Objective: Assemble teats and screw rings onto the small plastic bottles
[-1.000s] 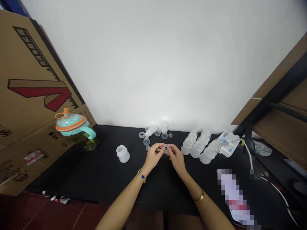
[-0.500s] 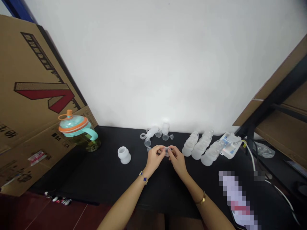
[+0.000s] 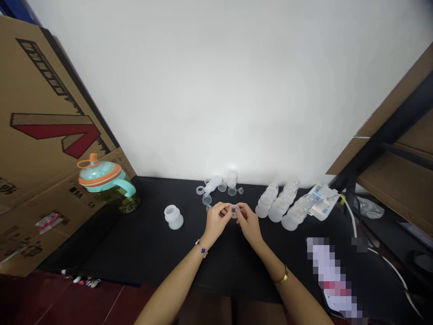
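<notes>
**Close work at the centre, all else at rest**

A broad white wall (image 3: 216,90) fills the far side. A large brown cardboard sheet with a red arrow print (image 3: 50,135) leans in on the left, and a dark metal shelf frame (image 3: 385,122) stands on the right. Near right lies a long object (image 3: 329,275), too pixelated to identify. A black-covered table (image 3: 135,253) spans the scene.

On it, at far left, stands a clear jug with a teal and orange lid (image 3: 108,180). Three rows of frosted white bottle-shaped parts (image 3: 282,203) run to the right, beside a white printed packet (image 3: 323,201). A frosted white waisted silicone piece (image 3: 173,217) sits left of centre, and a cluster of small clear parts (image 3: 213,184) lies just beyond the hands.

The left hand (image 3: 216,221), with a blue-charm bracelet (image 3: 202,249), and the right hand (image 3: 249,223), with a gold bangle (image 3: 281,277), are together, fingertips pinching a small clear round ring (image 3: 233,211) just above the table at its centre. Over the last second, the hands stay together on it; the table's contents show no clear shift, only the view moves slightly.
</notes>
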{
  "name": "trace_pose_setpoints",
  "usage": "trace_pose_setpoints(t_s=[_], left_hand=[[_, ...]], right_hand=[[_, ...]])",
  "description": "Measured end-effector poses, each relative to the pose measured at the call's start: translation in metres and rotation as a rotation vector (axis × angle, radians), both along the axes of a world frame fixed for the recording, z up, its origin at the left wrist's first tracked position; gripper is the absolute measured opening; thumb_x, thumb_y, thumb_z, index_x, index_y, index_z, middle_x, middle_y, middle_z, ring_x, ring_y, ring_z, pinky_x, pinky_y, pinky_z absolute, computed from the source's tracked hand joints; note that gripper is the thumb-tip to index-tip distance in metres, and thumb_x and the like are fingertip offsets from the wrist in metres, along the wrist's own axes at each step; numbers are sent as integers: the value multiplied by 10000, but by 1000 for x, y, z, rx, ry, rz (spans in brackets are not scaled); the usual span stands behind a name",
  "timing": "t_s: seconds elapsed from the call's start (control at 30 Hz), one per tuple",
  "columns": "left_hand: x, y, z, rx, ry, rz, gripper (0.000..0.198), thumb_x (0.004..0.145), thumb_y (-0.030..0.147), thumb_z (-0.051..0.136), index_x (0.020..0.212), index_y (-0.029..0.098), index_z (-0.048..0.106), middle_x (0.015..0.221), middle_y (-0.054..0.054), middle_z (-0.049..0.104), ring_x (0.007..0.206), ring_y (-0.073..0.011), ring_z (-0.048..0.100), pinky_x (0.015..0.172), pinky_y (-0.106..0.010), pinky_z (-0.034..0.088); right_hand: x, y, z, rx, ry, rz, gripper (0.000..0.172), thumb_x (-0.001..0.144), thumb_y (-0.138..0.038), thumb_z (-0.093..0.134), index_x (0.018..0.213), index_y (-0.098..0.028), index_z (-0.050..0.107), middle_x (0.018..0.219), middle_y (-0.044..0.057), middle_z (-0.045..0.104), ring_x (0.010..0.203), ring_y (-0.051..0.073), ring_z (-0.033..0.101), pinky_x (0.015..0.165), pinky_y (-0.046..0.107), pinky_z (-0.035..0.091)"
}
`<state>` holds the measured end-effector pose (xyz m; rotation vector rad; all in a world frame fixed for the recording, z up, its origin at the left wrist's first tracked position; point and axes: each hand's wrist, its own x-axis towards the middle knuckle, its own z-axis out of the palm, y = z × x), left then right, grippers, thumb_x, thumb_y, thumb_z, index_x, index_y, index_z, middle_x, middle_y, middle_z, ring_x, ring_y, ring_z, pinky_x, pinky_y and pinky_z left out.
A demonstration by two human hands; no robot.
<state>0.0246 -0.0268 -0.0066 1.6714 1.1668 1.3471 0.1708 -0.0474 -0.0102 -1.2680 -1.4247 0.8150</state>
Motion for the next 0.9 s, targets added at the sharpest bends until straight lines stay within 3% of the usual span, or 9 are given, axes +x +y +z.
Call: trace_pose_setpoints(t_s=[0.9], left_hand=[[1,-1,0,51,83,28,185,906,331,626,893,189,745,796,-17,637,630,-113,589,580,-212,459]], right_hand=[[0,0,-3,29,-54,1,305,962,-497,530,1005,-219,647,700,-3,647,590,159,602,556,248,441]])
